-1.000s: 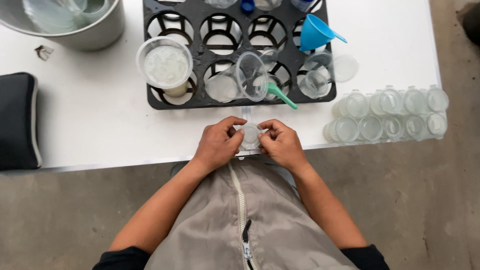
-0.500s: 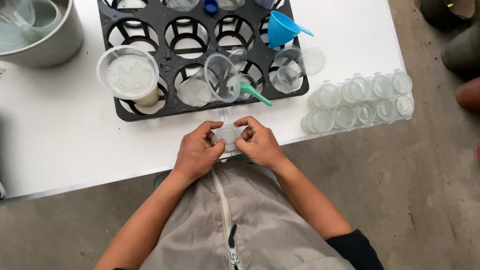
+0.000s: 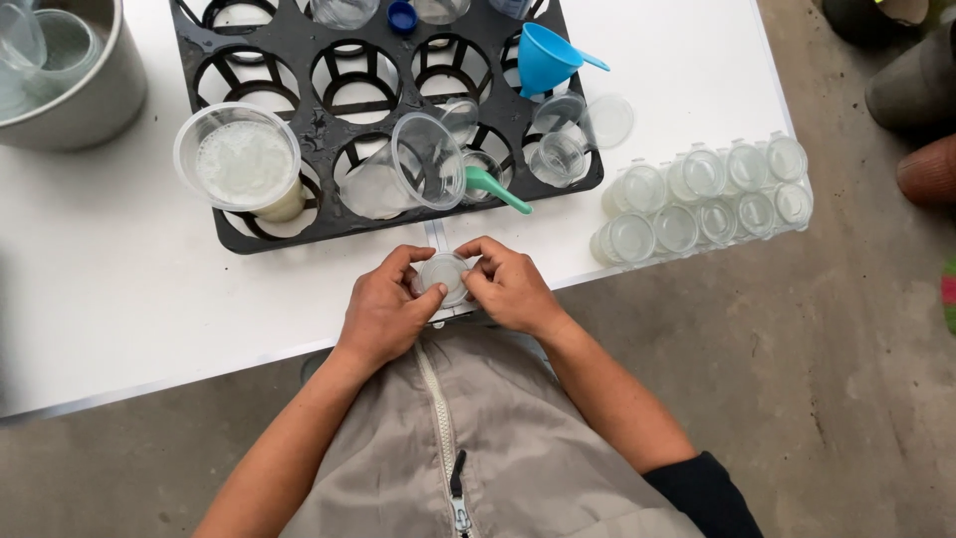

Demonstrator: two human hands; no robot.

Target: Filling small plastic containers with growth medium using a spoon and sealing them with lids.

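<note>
Both hands grip one small clear lidded cup (image 3: 444,275) at the near edge of the white table (image 3: 110,269). My left hand (image 3: 386,311) wraps it from the left with the thumb on the lid. My right hand (image 3: 510,287) presses the lid from the right. Just beyond them lies a black plastic rack (image 3: 289,231) with round holes. It holds a large clear cup of milky liquid (image 3: 244,164), a tilted empty clear cup (image 3: 423,159), a green spoon (image 3: 496,187) and a blue funnel (image 3: 548,58).
Two rows of several small sealed clear cups (image 3: 702,199) lie on the table's right side. A steel pot (image 3: 70,70) with clear cups inside stands at the far left. A blue bottle cap (image 3: 401,16) rests on the rack. Concrete floor lies to the right.
The view has shifted, so the table and rack sit higher and further left in frame. Both hands have stayed on the small cup, fingers working around its lid.
</note>
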